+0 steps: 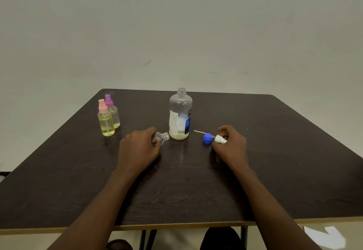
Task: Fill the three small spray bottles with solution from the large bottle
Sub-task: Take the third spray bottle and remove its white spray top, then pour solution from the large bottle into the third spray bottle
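Note:
The large clear bottle [180, 114] stands uncapped mid-table, with a little yellowish solution at its bottom. Its blue cap [207, 138] lies to its right. My left hand [138, 149] grips a small empty clear bottle [162, 137], tilted on its side with its open neck pointing at the large bottle. My right hand [231, 144] holds a white spray top [220, 139], whose thin dip tube reaches left over the table. Two small spray bottles stand at the far left, filled with yellow liquid: one with a pink top [105, 121] and one with a purple top [113, 112].
The dark wooden table [275, 161] backs onto a plain pale wall. Its near edge runs just below my forearms. Below it show the table's metal legs, my dark shoes and a white paper scrap [326, 237] on the floor.

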